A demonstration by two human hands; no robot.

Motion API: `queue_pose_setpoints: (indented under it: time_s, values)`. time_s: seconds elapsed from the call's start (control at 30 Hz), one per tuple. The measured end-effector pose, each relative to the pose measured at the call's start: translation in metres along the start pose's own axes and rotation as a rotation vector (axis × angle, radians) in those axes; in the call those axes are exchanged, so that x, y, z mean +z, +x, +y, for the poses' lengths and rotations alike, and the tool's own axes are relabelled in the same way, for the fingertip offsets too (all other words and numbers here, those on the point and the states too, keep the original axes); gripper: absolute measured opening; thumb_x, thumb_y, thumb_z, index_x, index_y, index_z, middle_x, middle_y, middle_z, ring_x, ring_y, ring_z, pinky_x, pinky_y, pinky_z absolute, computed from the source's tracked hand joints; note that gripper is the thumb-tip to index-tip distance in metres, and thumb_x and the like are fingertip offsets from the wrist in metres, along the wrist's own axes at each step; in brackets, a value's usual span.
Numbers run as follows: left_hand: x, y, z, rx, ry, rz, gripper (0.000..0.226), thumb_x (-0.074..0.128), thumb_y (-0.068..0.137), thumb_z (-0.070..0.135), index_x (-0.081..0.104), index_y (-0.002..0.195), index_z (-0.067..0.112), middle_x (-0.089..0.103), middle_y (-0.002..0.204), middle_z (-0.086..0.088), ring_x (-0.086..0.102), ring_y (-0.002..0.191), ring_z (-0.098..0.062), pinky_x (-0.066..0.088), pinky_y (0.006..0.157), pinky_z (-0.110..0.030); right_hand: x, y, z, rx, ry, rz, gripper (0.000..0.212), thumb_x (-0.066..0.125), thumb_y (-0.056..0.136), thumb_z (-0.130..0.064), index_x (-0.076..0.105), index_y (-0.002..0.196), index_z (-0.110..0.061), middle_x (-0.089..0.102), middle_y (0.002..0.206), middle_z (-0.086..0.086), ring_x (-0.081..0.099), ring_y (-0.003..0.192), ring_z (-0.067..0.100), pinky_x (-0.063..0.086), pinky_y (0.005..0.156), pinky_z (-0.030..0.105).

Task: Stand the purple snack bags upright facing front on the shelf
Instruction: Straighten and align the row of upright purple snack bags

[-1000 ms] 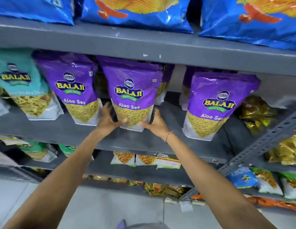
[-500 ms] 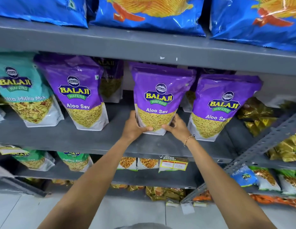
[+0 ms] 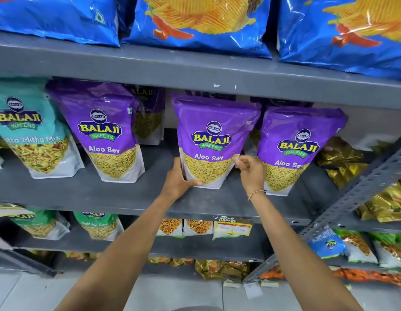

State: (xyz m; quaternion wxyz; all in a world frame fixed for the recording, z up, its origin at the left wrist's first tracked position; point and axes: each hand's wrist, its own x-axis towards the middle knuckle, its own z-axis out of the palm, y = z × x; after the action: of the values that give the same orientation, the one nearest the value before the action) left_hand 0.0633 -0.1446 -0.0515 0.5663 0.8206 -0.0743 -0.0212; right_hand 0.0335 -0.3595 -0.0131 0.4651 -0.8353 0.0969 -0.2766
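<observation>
Mid-frame, our left hand (image 3: 176, 179) cups the lower left corner of the middle purple bag (image 3: 214, 140), upright on the grey shelf (image 3: 118, 194). Our right hand (image 3: 251, 170), fingers curled, pinches its right edge beside the right-hand purple bag (image 3: 295, 149).

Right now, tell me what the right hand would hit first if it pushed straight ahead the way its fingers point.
The right hand points up and left at the middle purple bag; its fingertips are at that bag's lower right edge, so it would likely meet it first. Whether they already touch is unclear.
</observation>
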Motion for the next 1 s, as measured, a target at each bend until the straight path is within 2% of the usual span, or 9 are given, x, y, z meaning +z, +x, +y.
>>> queue_pose_setpoints:
  time_s: [0.13, 0.27, 0.43, 0.5, 0.57, 0.63, 0.7, 0.87, 1.0]
  values:
    - [0.0, 0.003, -0.002, -0.01, -0.014, -0.009, 0.08, 0.089, 0.056, 0.03, 0.037, 0.116, 0.024, 0.061, 0.125, -0.003, 0.06, 0.11, -0.021, 0.053, 0.083, -0.029, 0.01, -0.015, -0.001, 0.111, 0.082, 0.075, 0.011, 0.057, 0.09, -0.014, 0.062, 0.082, -0.01, 0.067, 0.071, 0.011, 0.067, 0.064, 0.032, 0.055, 0.067, 0.046]
    - [0.0, 0.004, -0.001, -0.012, -0.02, -0.022, 0.078, 0.089, 0.056, 0.032, 0.036, 0.113, 0.029, 0.06, 0.124, -0.001, 0.059, 0.107, -0.016, 0.049, 0.073, -0.018, 0.013, -0.04, -0.012, 0.105, 0.098, 0.069, 0.016, 0.055, 0.091, -0.032, 0.055, 0.077, -0.024, 0.065, 0.066, 0.011, 0.064, 0.066, 0.028, 0.052, 0.064, 0.046]
    - [-0.001, 0.003, -0.002, 0.01, -0.037, -0.025, 0.076, 0.089, 0.056, 0.03, 0.038, 0.111, 0.027, 0.062, 0.119, 0.0, 0.063, 0.106, -0.019, 0.051, 0.074, -0.02, 0.009, -0.051, -0.07, -0.412, 0.017, -0.097, 0.013, 0.064, 0.086, -0.028, 0.064, 0.082, -0.016, 0.069, 0.068, 0.004, 0.062, 0.063, 0.013, 0.054, 0.061, 0.038]
    - [-0.002, 0.003, -0.001, 0.013, -0.035, -0.027, 0.076, 0.089, 0.056, 0.03, 0.037, 0.11, 0.028, 0.062, 0.118, 0.002, 0.062, 0.106, -0.017, 0.051, 0.073, -0.019, 0.006, -0.035, -0.099, -0.665, -0.067, 0.0, 0.012, 0.063, 0.087, -0.022, 0.067, 0.09, -0.012, 0.07, 0.089, 0.006, 0.062, 0.085, 0.016, 0.051, 0.078, 0.035]
    - [-0.003, 0.003, -0.001, 0.012, -0.023, -0.034, 0.075, 0.089, 0.056, 0.032, 0.036, 0.109, 0.029, 0.06, 0.118, 0.002, 0.06, 0.106, -0.017, 0.05, 0.074, -0.02, -0.001, -0.013, -0.126, -0.753, -0.2, 0.165, 0.021, 0.058, 0.089, -0.023, 0.064, 0.108, -0.015, 0.066, 0.108, 0.009, 0.056, 0.102, 0.023, 0.04, 0.091, 0.036]
    - [-0.004, 0.003, 0.0, 0.01, -0.008, -0.034, 0.075, 0.089, 0.056, 0.031, 0.035, 0.109, 0.029, 0.06, 0.12, 0.001, 0.058, 0.108, -0.019, 0.05, 0.077, -0.024, -0.008, 0.011, -0.145, -0.666, -0.429, 0.261, 0.031, 0.051, 0.092, -0.031, 0.06, 0.119, -0.017, 0.063, 0.117, 0.013, 0.054, 0.109, 0.032, 0.035, 0.096, 0.042]
    - [-0.004, 0.004, 0.001, 0.011, 0.002, -0.041, 0.076, 0.089, 0.056, 0.031, 0.034, 0.109, 0.029, 0.059, 0.123, -0.002, 0.057, 0.11, -0.02, 0.049, 0.079, -0.026, -0.014, 0.029, -0.15, -0.537, -0.615, 0.2, 0.037, 0.045, 0.094, -0.037, 0.059, 0.119, -0.015, 0.063, 0.121, 0.014, 0.054, 0.113, 0.034, 0.03, 0.1, 0.047]
    - [-0.004, 0.005, -0.001, 0.022, 0.006, -0.038, 0.077, 0.089, 0.055, 0.032, 0.034, 0.109, 0.028, 0.058, 0.124, -0.003, 0.056, 0.11, -0.02, 0.048, 0.079, -0.026, -0.017, 0.038, -0.158, -0.457, -0.437, 0.276, 0.019, 0.056, 0.086, -0.022, 0.074, 0.091, -0.017, 0.076, 0.094, 0.011, 0.065, 0.094, 0.035, 0.035, 0.094, 0.045]
    - [-0.004, 0.005, -0.004, 0.012, 0.018, -0.038, 0.078, 0.089, 0.055, 0.033, 0.036, 0.112, 0.024, 0.059, 0.124, -0.004, 0.058, 0.109, -0.022, 0.053, 0.084, -0.034, -0.019, 0.04, -0.158, -0.483, -0.417, 0.297, 0.017, 0.06, 0.084, -0.022, 0.074, 0.09, -0.017, 0.075, 0.095, 0.01, 0.064, 0.099, 0.035, 0.036, 0.095, 0.046]
